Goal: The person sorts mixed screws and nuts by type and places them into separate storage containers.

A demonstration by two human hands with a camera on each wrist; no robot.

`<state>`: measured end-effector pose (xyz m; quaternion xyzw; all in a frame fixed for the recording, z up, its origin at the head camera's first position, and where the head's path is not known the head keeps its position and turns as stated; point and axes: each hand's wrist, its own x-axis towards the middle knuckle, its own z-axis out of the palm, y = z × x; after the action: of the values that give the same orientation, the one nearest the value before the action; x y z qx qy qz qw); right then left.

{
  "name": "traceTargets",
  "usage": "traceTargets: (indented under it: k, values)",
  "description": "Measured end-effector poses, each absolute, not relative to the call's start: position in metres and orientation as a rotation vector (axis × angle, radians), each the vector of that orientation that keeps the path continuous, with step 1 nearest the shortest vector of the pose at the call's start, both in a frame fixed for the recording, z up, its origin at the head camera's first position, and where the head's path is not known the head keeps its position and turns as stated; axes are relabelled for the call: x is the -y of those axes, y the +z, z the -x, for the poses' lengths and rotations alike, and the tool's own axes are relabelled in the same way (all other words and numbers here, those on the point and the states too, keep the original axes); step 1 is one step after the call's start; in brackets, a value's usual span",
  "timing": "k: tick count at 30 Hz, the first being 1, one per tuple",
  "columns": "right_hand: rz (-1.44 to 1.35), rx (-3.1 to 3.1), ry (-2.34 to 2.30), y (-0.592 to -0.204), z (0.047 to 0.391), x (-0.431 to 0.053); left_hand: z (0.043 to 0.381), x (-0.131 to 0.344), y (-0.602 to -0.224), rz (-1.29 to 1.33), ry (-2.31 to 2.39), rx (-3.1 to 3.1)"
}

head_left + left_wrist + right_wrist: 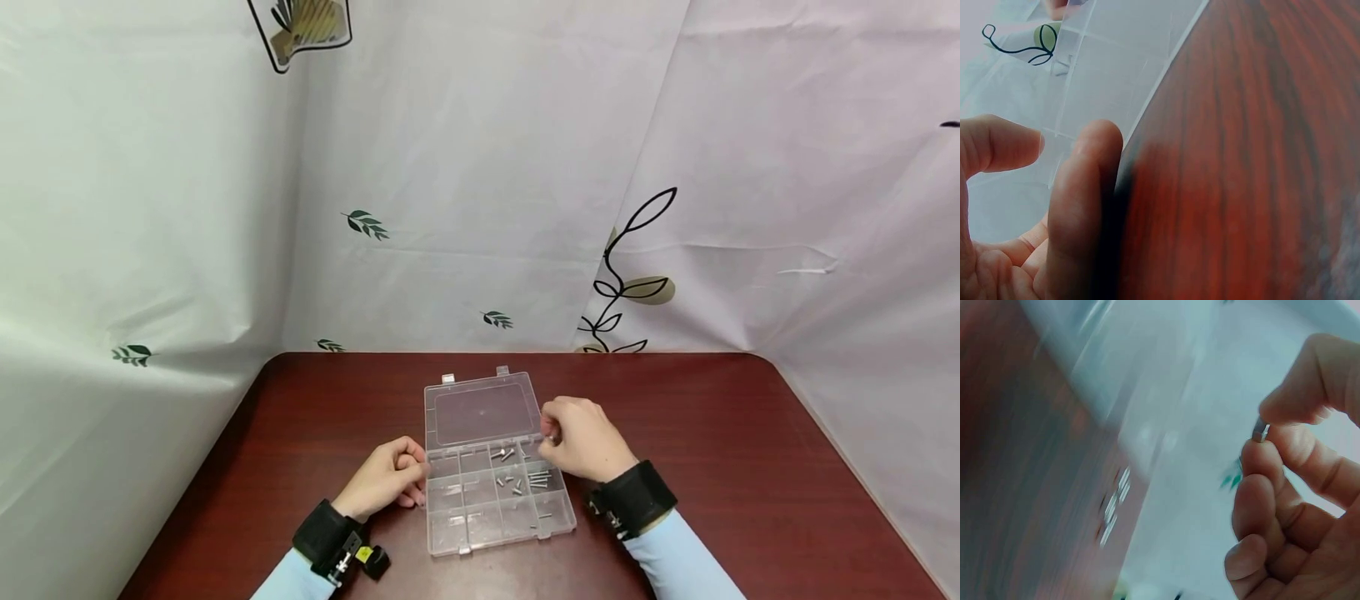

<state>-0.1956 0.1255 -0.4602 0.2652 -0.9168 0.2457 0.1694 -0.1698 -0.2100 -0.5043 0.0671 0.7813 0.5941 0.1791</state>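
Observation:
A clear plastic compartment box point(483, 525) lies on the table with its lid point(480, 412) folded back. Small metal screws point(538, 479) lie in several of its right-hand compartments. My right hand point(588, 442) is over the box's upper right side. Between its thumb and index finger it pinches a small metal piece point(1260, 430); whether this is a nut or a screw end I cannot tell. At the box's left edge, my left hand point(386, 479) rests with fingers loosely bent. In the left wrist view, its thumb and finger stand apart beside the clear plastic.
The dark red wooden table point(712, 467) carries the box near its middle. Blurred shiny metal bits point(1113, 506) show in the right wrist view. A pale patterned curtain point(480, 167) hangs behind and along the sides of the table.

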Motion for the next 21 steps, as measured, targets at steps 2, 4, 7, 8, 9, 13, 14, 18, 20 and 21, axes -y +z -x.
traceTargets:
  k: [2, 4, 7, 8, 9, 13, 14, 18, 20, 21]
  values:
    - [-0.829, 2.552, 0.716, -0.458, 0.191, -0.114, 0.170, 0.210, -0.505, -0.190, 1.679, -2.215]
    - [-0.890, 2.510, 0.742, -0.456, 0.185, -0.103, 0.170, 0.210, -0.505, -0.189, 1.680, -2.215]
    - [-0.977, 2.468, 0.762, -0.456, 0.176, -0.090, 0.170, 0.210, -0.505, -0.197, 1.677, -2.218]
    - [-1.004, 2.453, 0.775, -0.456, 0.173, -0.086, 0.170, 0.210, -0.505, -0.199, 1.676, -2.217]
    - [-1.029, 2.437, 0.784, -0.456, 0.170, -0.083, 0.170, 0.210, -0.505, -0.201, 1.677, -2.216]
    - [-1.109, 2.396, 0.773, -0.455, 0.162, -0.072, 0.171, 0.209, -0.505, -0.205, 1.677, -2.213]
    - [-1.129, 2.399, 0.776, -0.454, 0.160, -0.070, 0.171, 0.209, -0.505, -0.205, 1.676, -2.214]
    - [-1.221, 2.506, 0.729, -0.451, 0.154, -0.065, 0.171, 0.210, -0.505, -0.196, 1.674, -2.218]
    - [-1.262, 2.571, 0.710, -0.451, 0.153, -0.065, 0.170, 0.210, -0.505, -0.190, 1.675, -2.217]
    - [-1.273, 2.597, 0.695, -0.450, 0.153, -0.066, 0.170, 0.210, -0.505, -0.188, 1.676, -2.216]
